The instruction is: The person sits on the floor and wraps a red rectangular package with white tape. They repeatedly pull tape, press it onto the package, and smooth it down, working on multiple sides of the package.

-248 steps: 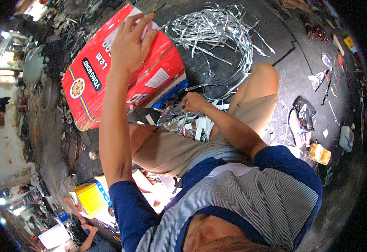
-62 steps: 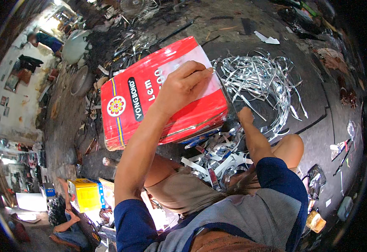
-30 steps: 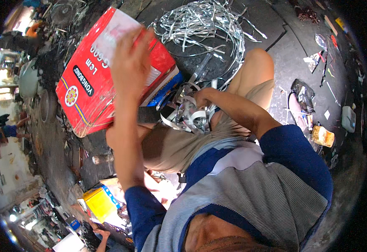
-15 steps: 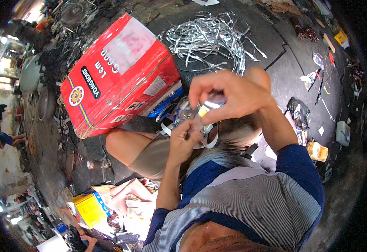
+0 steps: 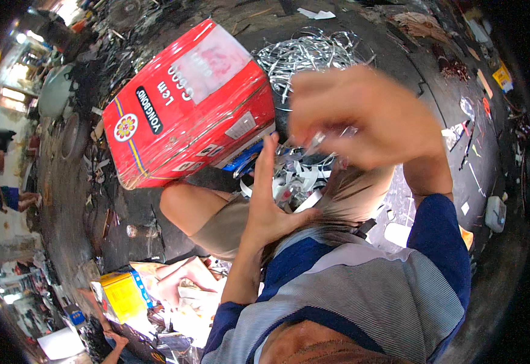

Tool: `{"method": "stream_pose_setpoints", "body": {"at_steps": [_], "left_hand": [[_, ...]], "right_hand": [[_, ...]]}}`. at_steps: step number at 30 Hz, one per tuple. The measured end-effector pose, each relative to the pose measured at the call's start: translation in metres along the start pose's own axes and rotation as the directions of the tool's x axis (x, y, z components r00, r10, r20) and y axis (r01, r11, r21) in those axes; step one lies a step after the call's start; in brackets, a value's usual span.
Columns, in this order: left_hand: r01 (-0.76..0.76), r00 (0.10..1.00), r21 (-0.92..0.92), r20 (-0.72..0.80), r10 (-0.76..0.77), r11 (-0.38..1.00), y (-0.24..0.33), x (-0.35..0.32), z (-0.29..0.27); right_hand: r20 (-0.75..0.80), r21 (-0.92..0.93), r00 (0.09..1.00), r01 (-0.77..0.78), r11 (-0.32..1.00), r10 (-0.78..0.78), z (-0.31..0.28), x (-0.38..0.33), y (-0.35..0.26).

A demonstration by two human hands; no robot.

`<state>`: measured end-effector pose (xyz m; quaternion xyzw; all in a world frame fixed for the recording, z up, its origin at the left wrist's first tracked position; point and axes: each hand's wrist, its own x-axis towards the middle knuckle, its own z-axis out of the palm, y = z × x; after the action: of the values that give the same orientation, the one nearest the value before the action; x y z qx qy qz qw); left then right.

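Item: thin silvery metal strip point(image 5: 320, 141), pinched in curled right hand point(image 5: 362, 118) fingers (blurred). Left hand point(image 5: 271, 200) open, fingers straight, just below the strip. Step: handling 1 strip; next needs firmer 2-hand grip.

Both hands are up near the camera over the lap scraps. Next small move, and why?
Probably bring the hands together. The right hand pinches a small shiny metal strip, blurred; the left hand is open and empty just below it, over the metal scraps on the lap, so it looks placed to take the piece.
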<state>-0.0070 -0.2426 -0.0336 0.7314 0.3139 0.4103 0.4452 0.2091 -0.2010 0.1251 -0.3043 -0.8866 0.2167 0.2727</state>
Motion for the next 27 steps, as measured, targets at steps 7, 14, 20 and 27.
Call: {"method": "stream_pose_setpoints", "body": {"at_steps": [7,14,20,27], "left_hand": [[0.334,0.831,0.118,-0.505,-0.233,0.935,0.016,0.006,-0.080],[0.441,0.805,0.147,-0.502,-0.317,0.886,0.027,-0.043,-0.302],[0.738,0.654,0.650,-0.755,-0.045,-0.181,-0.014,0.009,-0.368],[0.098,0.938,0.509,-0.335,0.092,0.855,-0.020,0.164,-0.161]], "right_hand": [[-0.134,-0.134,0.966,0.206,0.969,-0.223,0.010,0.073,0.053],[0.036,0.143,0.936,-0.350,0.926,0.349,0.001,0.121,0.129],[-0.040,-0.181,0.992,-0.126,0.975,0.121,0.034,0.144,0.164],[-0.277,-0.209,0.931,-0.301,0.931,0.238,0.058,0.137,0.154]]}}
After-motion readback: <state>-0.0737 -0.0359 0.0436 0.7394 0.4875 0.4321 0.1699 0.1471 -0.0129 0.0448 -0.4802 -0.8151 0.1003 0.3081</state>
